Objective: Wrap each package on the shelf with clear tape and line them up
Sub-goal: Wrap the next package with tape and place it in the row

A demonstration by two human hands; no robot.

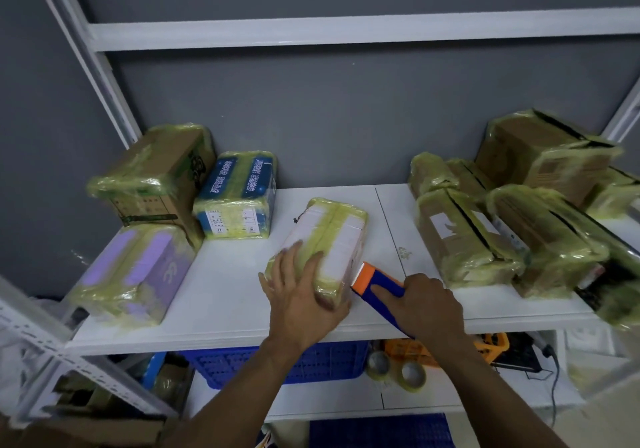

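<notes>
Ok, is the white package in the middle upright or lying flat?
Lying flat: white package rests broad face up on the shelf, left hand on top.

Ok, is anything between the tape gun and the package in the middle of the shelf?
Nothing visible. The tape gun, gripped by the right hand, has its orange head right at the near right edge of the package. The left hand presses on its top, left of that edge, not in between.
</notes>
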